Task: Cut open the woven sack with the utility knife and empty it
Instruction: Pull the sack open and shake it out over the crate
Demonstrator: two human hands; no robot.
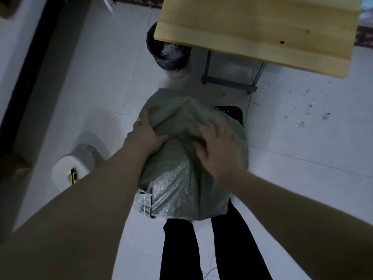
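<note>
The green woven sack (pixel 181 122) bulks up just in front of the person's legs on the white tiled floor (pixel 302 158), with the corner of a black crate (pixel 232 111) showing behind it. At its near, lower end a crinkled silver bag (pixel 171 190) shows through an opening. The left grip (pixel 146 136) — a bare hand — bunches a fold of sack cloth at the upper left. The right grip (pixel 219 150) lies on top, fingers spread wide. The yellow utility knife (pixel 74 175) rests on a white roll (pixel 64 168), well apart to the left. Beyond stand a black bin (pixel 171 62) and a wooden desk (pixel 262 27).

Black trousers (pixel 232 249), bare forearms (pixel 84 199)
</note>
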